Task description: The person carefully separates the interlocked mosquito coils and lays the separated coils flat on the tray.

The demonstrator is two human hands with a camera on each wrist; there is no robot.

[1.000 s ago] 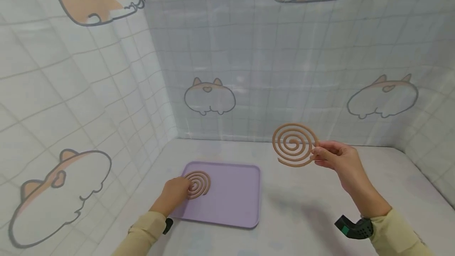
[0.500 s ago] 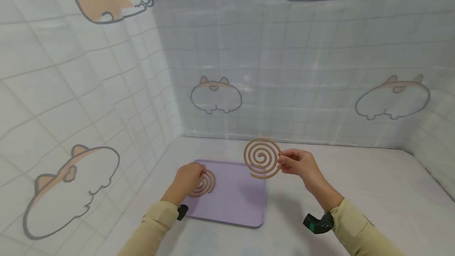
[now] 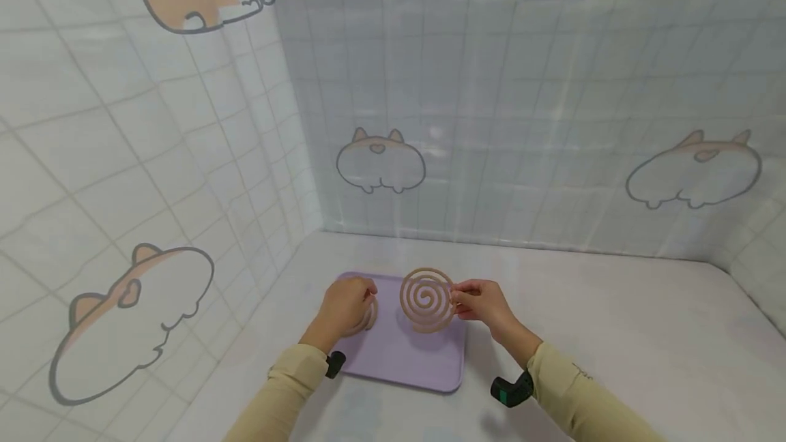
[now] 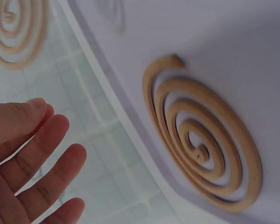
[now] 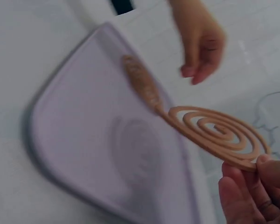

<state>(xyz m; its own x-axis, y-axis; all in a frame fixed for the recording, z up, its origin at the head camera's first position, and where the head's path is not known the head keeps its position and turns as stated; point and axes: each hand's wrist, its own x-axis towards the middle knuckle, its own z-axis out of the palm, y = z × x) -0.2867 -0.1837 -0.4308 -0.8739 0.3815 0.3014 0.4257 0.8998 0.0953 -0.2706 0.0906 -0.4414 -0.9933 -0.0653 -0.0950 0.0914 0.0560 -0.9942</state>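
Note:
A brown spiral mosquito coil [image 3: 424, 295] is pinched at its right edge between the thumb and fingers of my right hand [image 3: 486, 304]. It hangs over the light purple tray [image 3: 405, 367], casting a spiral shadow on it in the right wrist view. A second mosquito coil [image 4: 252, 175] lies flat at the tray's left side. Above that coil, partly hiding it in the head view, is my left hand [image 3: 345, 304]. Its fingers [image 4: 65, 163] are loosely bent and hold nothing, apart from the coil below.
The tray rests on a white tabletop [image 3: 589, 333] and has a low raised rim. White tiled-pattern sheeting with cartoon corgis stands at the back [image 3: 479, 121], left and right. Both wrists carry black bands, below beige sleeves.
My right hand has brought its coil leftward and down, from right of the tray to over it. My left hand has let go of the other coil and lifted off.

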